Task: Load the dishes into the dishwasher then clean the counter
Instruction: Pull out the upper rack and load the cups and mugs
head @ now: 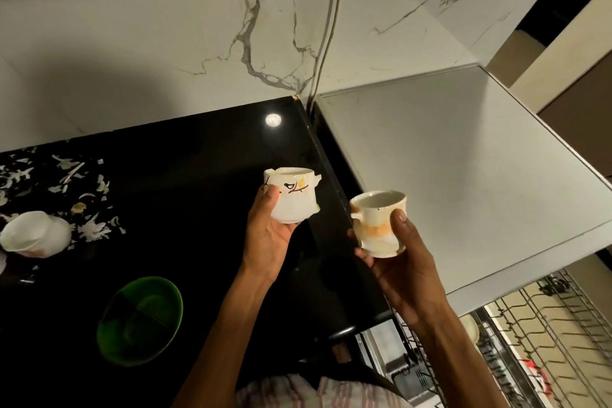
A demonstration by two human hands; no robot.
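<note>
2 cups are held up above the black counter (198, 175) and its right edge. The bird-patterned cup (293, 195) is gripped by the left hand (270, 235), the thumb pressed on its painted side and the fingers curled round its far side and base; it is tilted slightly and lies over the counter's right end. The orange-stained cup (381, 225) is gripped by the right hand (397, 268), the thumb laid on its near wall and the fingers wrapped under and behind it; its small handle is turned to the left, and it is held over the gap between the counter and the white appliance top (463, 159). The 2 cups are kept apart, near each other.

On the counter's left part, white scraps (66, 182) are scattered, and 2 stacked white bowls (33, 235) are tipped on their side among them. A green bowl (140, 318) is set nearer the front edge. At the lower right, a wire dishwasher rack (536, 341) is seen pulled out below the appliance top. A grey cable (326, 43) is hung down the marble wall (165, 26) from a socket.
</note>
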